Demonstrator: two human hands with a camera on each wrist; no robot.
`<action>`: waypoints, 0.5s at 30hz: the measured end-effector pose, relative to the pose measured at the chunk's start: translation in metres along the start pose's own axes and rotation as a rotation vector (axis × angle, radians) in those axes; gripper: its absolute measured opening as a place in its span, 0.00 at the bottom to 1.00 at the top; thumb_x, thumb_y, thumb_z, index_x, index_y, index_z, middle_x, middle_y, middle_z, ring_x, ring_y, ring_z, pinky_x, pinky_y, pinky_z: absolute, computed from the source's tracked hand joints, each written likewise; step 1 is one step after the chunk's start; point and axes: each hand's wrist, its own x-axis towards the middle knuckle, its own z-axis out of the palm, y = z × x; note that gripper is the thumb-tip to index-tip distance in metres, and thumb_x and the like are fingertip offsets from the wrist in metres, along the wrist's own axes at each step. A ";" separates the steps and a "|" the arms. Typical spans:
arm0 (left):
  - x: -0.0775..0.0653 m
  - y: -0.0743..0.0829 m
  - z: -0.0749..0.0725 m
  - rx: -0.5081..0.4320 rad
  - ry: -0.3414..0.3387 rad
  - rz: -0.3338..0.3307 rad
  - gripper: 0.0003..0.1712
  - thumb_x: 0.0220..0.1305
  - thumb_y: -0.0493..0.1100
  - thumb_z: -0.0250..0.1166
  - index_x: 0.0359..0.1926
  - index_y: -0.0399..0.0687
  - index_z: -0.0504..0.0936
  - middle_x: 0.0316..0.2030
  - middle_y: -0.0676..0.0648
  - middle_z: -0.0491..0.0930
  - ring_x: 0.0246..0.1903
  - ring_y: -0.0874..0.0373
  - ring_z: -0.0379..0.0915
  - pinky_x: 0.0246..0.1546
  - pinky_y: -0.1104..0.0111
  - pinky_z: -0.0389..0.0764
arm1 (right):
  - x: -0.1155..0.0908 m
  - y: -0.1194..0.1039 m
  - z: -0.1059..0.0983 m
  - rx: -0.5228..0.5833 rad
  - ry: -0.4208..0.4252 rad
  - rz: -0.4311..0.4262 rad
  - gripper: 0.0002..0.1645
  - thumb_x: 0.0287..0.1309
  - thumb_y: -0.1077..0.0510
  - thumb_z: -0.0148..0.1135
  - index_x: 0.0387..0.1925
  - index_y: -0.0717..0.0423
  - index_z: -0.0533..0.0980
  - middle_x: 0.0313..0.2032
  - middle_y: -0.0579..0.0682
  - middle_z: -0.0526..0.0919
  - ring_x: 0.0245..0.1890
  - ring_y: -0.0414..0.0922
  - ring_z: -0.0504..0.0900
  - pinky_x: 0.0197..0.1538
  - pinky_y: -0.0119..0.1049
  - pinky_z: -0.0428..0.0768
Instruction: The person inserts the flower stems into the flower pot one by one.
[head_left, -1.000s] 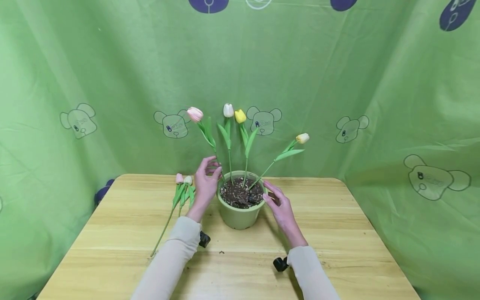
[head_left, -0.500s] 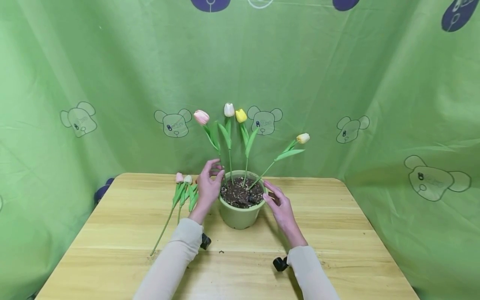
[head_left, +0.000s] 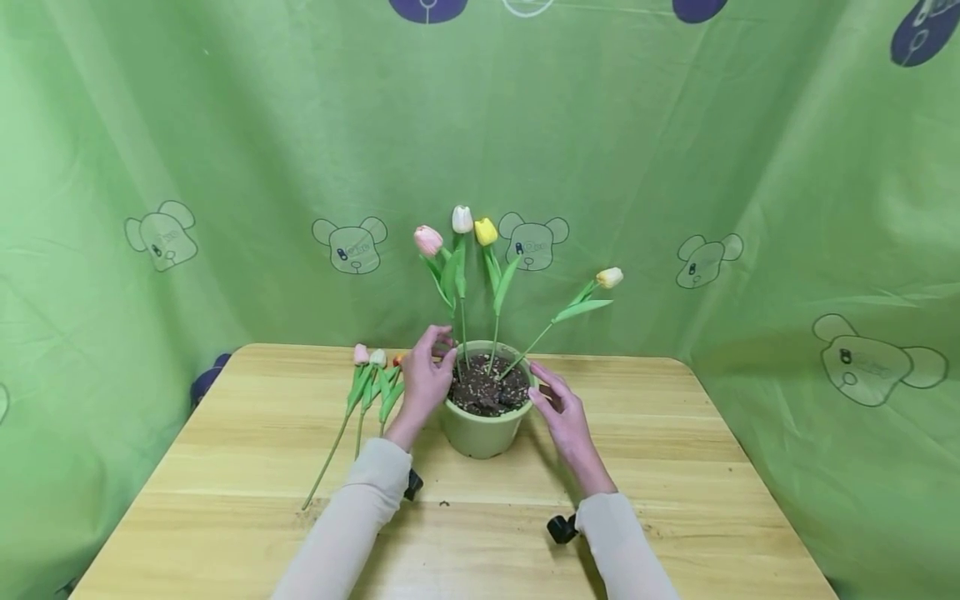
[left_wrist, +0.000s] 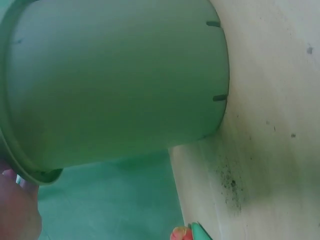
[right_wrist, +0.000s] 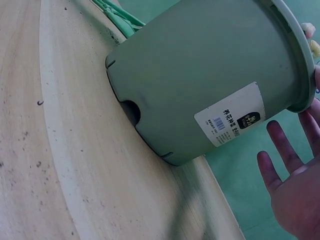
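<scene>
In the head view a light green flowerpot (head_left: 483, 437) full of dark soil (head_left: 487, 387) stands on the table. My left hand (head_left: 427, 379) pinches the lower stem of a pink tulip (head_left: 428, 241) at the pot's left rim; its stem tip is hidden by the fingers. A white tulip (head_left: 462, 220), a yellow tulip (head_left: 486, 232) and a cream tulip (head_left: 610, 278) stand in the soil, the last leaning far right. My right hand (head_left: 562, 412) touches the right rim with loosely spread fingers, as the right wrist view (right_wrist: 297, 195) also shows.
Left of the pot lie loose tulips: a pink one (head_left: 361, 355), a white one (head_left: 378, 358) and an orange-red one (head_left: 397, 361), partly behind my left hand. Soil crumbs dot the wooden table (head_left: 660, 467). A green curtain (head_left: 637, 150) hangs behind and at the sides.
My left hand has moved right and slightly down, bringing the pink tulip more upright and close to the white one. The orange-red bloom has come into sight. My right hand stays at the rim.
</scene>
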 end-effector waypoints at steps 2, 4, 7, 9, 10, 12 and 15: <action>0.000 0.000 -0.001 -0.001 -0.007 0.001 0.19 0.64 0.28 0.67 0.56 0.38 0.80 0.44 0.41 0.85 0.40 0.47 0.86 0.39 0.67 0.91 | 0.000 0.000 0.000 -0.001 -0.003 -0.002 0.29 0.74 0.60 0.59 0.72 0.60 0.70 0.73 0.58 0.69 0.69 0.57 0.72 0.78 0.56 0.65; 0.000 -0.002 -0.002 -0.007 -0.017 -0.003 0.18 0.64 0.28 0.67 0.55 0.37 0.79 0.44 0.41 0.85 0.40 0.46 0.86 0.40 0.67 0.91 | 0.000 -0.002 0.000 -0.002 -0.008 -0.003 0.29 0.74 0.60 0.59 0.72 0.60 0.69 0.73 0.59 0.69 0.69 0.59 0.71 0.78 0.54 0.66; 0.001 -0.003 -0.003 -0.016 -0.033 -0.008 0.17 0.65 0.28 0.67 0.54 0.34 0.79 0.44 0.40 0.85 0.41 0.46 0.86 0.41 0.66 0.91 | -0.001 -0.002 0.000 0.000 -0.007 0.001 0.29 0.73 0.60 0.60 0.72 0.59 0.69 0.73 0.58 0.69 0.69 0.60 0.70 0.78 0.55 0.66; 0.001 -0.005 -0.003 -0.033 -0.038 -0.022 0.17 0.65 0.29 0.67 0.54 0.34 0.79 0.44 0.40 0.85 0.41 0.46 0.86 0.42 0.65 0.91 | -0.001 -0.003 0.000 0.003 -0.001 0.006 0.29 0.73 0.60 0.60 0.72 0.59 0.70 0.73 0.58 0.69 0.69 0.60 0.70 0.78 0.56 0.65; 0.001 -0.005 -0.003 -0.043 -0.039 -0.030 0.17 0.65 0.30 0.67 0.54 0.34 0.79 0.44 0.39 0.85 0.41 0.46 0.86 0.43 0.65 0.91 | -0.001 -0.002 0.000 0.003 0.001 0.010 0.29 0.73 0.60 0.61 0.72 0.59 0.70 0.73 0.57 0.69 0.69 0.59 0.70 0.78 0.55 0.65; 0.001 -0.005 -0.004 -0.074 -0.036 -0.053 0.17 0.65 0.30 0.68 0.55 0.34 0.79 0.44 0.39 0.85 0.42 0.46 0.86 0.45 0.64 0.91 | -0.001 -0.002 0.000 0.002 0.004 0.017 0.29 0.73 0.60 0.61 0.72 0.58 0.70 0.73 0.57 0.69 0.69 0.58 0.71 0.78 0.52 0.66; 0.003 -0.005 -0.005 -0.114 -0.028 -0.085 0.17 0.64 0.31 0.69 0.54 0.36 0.81 0.44 0.40 0.85 0.42 0.46 0.85 0.47 0.62 0.90 | -0.001 -0.001 0.000 0.000 0.009 0.023 0.29 0.73 0.60 0.61 0.72 0.58 0.70 0.73 0.56 0.69 0.68 0.56 0.72 0.76 0.42 0.70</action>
